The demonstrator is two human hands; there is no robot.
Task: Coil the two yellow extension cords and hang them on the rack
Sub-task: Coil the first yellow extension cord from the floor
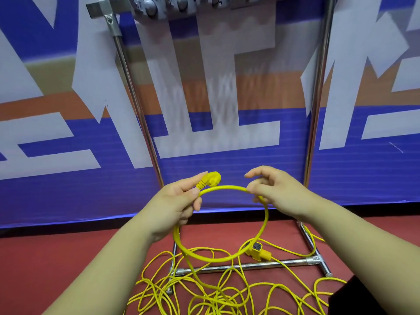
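Red floor [68,253] and a blue, white and orange banner [227,173] back a person coiling cable at waist height. The left hand [179,201] pinches a yellow extension cord [261,230] between thumb and forefinger at the ribbed collar just below its plug [212,179], with the lower fingers curled round the cord beneath. Just beside it, the right hand [270,189] nips the same cord between thumb and bent fingers, its forefinger held out straight. Between the two hands the cord arches over, then swings down below them in one round loop. From the loop's lower left a strand drops to a loose tangle [204,292] of yellow cord on the floor below the hands; which strands belong to which cord cannot be told. A yellow socket end [258,248] lies beneath the right hand, against the base bar of the metal rack [136,105], whose uprights rise beyond both hands.
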